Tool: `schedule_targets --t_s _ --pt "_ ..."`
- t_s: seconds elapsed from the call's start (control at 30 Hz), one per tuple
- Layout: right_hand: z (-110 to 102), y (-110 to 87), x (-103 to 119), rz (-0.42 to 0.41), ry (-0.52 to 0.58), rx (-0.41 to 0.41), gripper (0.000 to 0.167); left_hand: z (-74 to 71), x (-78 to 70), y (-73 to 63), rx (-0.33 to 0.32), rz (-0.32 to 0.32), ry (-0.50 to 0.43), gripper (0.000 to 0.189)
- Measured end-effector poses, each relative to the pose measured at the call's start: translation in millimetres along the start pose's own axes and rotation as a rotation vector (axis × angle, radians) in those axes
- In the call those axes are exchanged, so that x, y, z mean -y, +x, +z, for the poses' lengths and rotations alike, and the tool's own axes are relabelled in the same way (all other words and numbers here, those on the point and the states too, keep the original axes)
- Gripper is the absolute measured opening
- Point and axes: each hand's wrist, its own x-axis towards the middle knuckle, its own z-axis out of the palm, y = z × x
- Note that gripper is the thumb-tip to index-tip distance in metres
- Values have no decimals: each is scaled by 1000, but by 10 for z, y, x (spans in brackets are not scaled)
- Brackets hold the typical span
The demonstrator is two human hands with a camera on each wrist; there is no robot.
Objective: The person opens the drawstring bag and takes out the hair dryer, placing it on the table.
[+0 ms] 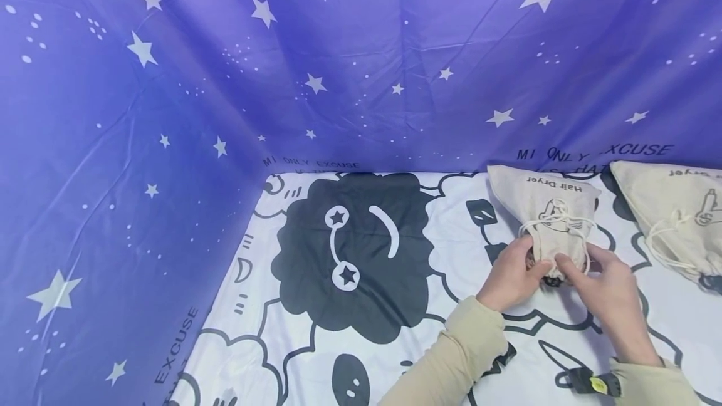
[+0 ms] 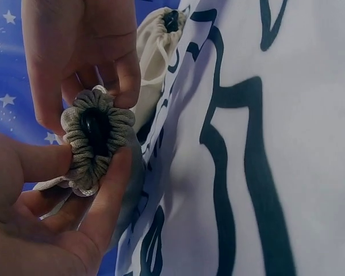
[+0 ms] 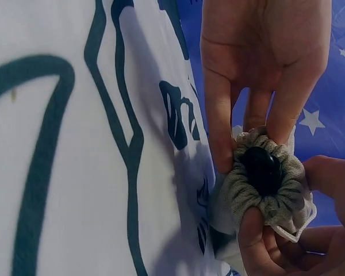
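A beige cloth drawstring bag (image 1: 564,199), printed "Hair Dryer" above a dryer drawing, lies with its gathered mouth toward me. My left hand (image 1: 513,274) grips one side of that mouth and my right hand (image 1: 612,293) the other. In the left wrist view, fingers and thumbs surround the puckered opening (image 2: 83,164). A glossy black part (image 3: 263,169) shows inside the opening in the right wrist view; most of it is hidden by cloth. White cords cross the bag's front and hang in loops beside the fingers.
A second beige "Hair Dryer" bag (image 1: 671,205) lies to the right, cut off by the frame, with something black at its mouth. Purple star-printed cloth (image 1: 350,80) forms walls behind and left. A white cloth with black cartoon drawings (image 1: 395,349) covers the surface.
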Motion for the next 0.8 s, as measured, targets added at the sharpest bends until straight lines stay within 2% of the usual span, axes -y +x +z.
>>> schedule_targets --t_s 0.3,0.47,0.8 --pt "78 -28 42 -49 33 19 63 -35 47 -80 -5 -83 -94 18" --pt "119 -41 63 -88 38 10 61 -66 68 -116 -21 -101 -117 18" --pt "220 -65 171 -146 17 -7 56 -194 130 -191 -13 -160 -151 18"
